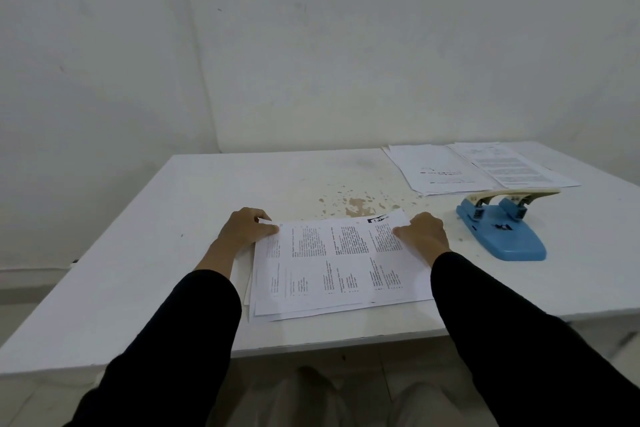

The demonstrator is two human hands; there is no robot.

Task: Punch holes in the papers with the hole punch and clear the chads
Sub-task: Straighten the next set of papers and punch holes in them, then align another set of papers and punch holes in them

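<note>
left hand (pixel 247 227) pinches paper stack (pixel 332 263) at its 10 o'clock corner | right hand (pixel 423 233) grips its 2 o'clock corner | blue hole punch (pixel 502 232) lies at 3 o'clock, apart

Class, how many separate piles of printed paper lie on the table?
3. The near pile is held by the left hand and right hand; the second pile lies far right, beyond the hole punch; the third pile overlaps its right side. Sheets underneath may be hidden.
</note>
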